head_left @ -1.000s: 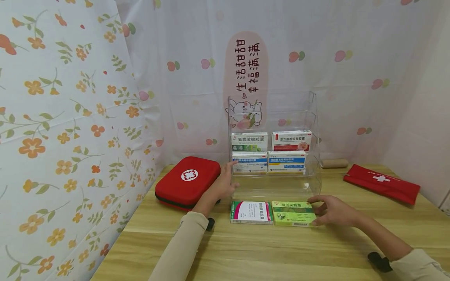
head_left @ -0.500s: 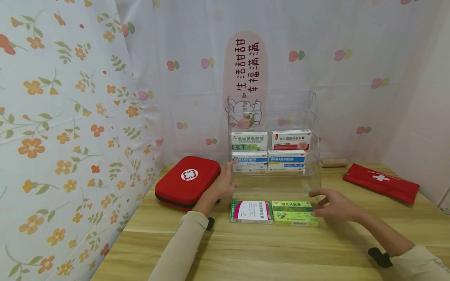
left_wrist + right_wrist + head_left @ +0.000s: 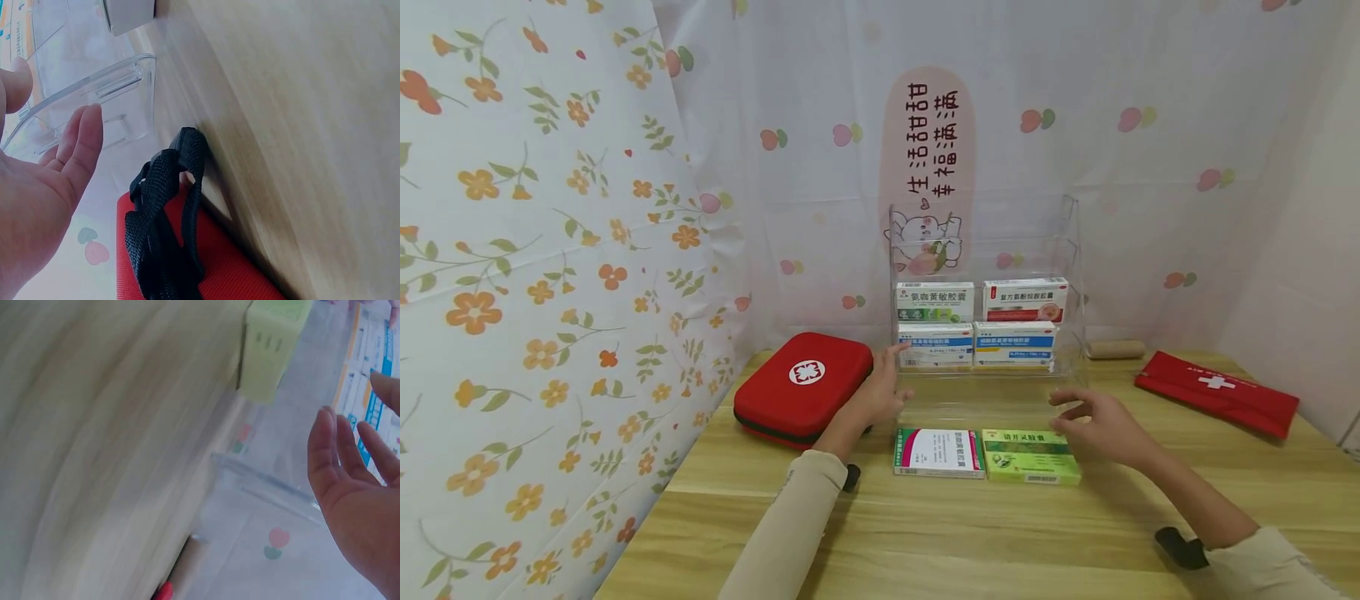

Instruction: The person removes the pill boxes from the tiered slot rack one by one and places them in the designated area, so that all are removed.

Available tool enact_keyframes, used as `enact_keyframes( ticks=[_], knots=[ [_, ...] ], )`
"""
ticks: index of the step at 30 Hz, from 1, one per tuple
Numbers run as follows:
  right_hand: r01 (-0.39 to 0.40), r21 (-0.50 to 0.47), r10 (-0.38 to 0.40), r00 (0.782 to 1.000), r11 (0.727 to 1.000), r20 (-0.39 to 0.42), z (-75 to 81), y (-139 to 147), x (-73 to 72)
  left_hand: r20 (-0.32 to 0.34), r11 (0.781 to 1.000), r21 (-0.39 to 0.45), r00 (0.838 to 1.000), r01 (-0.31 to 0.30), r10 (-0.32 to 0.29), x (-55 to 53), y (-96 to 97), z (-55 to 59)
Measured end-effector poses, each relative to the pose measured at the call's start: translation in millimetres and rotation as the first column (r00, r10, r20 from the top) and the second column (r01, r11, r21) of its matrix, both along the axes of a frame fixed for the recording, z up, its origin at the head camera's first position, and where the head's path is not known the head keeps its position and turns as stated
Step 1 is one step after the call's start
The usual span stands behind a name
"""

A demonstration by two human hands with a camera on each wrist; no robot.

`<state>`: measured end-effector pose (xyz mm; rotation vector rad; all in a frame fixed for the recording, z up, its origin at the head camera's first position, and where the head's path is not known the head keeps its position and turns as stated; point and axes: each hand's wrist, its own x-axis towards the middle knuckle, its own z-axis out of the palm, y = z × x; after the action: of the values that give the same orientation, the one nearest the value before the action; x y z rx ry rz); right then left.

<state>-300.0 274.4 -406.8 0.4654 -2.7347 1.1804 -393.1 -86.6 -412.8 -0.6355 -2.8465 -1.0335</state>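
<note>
A clear tiered rack [image 3: 977,396] holds two blue-and-white medicine boxes on a lower tier, a left one [image 3: 935,345] and a right one [image 3: 1013,343]. Beside the rack's left side is my left hand [image 3: 880,392], fingers loosely extended and grasping nothing; contact with the rack is unclear. My right hand [image 3: 1105,427] hovers by the rack's lower right, its fingers relaxed with nothing between them. Just below it, a yellow-green medicine box [image 3: 1032,462] lies flat in front of the rack. A white, green and magenta medicine box [image 3: 938,452] lies to its left.
Above sit a green-and-white box [image 3: 935,302] and a red-and-white box [image 3: 1024,300]. A red zip case [image 3: 775,392] stands left of the rack, its black strap [image 3: 165,200] near my left hand. At right lie a red pouch [image 3: 1217,396] and a brown roll [image 3: 1116,349].
My right hand has come off the yellow-green box's right end and moved up and left toward the rack. My left hand stays in place; the boxes show no clear movement.
</note>
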Motion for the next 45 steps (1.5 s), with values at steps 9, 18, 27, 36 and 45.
enact_keyframes(
  ticks=[9, 18, 27, 36, 45],
  knots=[
    [0.054, -0.045, -0.06, 0.988, 0.998, -0.142, 3.6, -24.0, -8.7, -0.016, 1.0, 0.026, 1.0, 0.008, -0.007, 0.8, -1.2, 2.9],
    [0.08, -0.092, -0.097, 0.974, 0.993, -0.205, 2.0, -39.4, -16.8, 0.007, 1.0, 0.024, 1.0, 0.001, -0.002, -0.6, 1.8, -0.6],
    [0.094, -0.092, -0.118, 0.943, 0.991, -0.31, 0.1, -50.9, -26.1, -0.024, 1.0, 0.008, 1.0, -0.003, 0.003, -0.3, 2.4, 0.3],
    [0.108, -0.153, -0.154, 0.932, 0.982, -0.327, 9.5, -72.3, -32.5, -0.032, 1.0, 0.01, 0.999, -0.01, 0.011, -0.2, 2.6, -0.8],
    [0.068, -0.18, -0.133, 0.915, 0.981, -0.381, 20.3, -99.2, -40.5, -0.026, 1.0, 0.013, 1.0, -0.006, 0.007, 1.9, 3.3, -1.1]
  ],
)
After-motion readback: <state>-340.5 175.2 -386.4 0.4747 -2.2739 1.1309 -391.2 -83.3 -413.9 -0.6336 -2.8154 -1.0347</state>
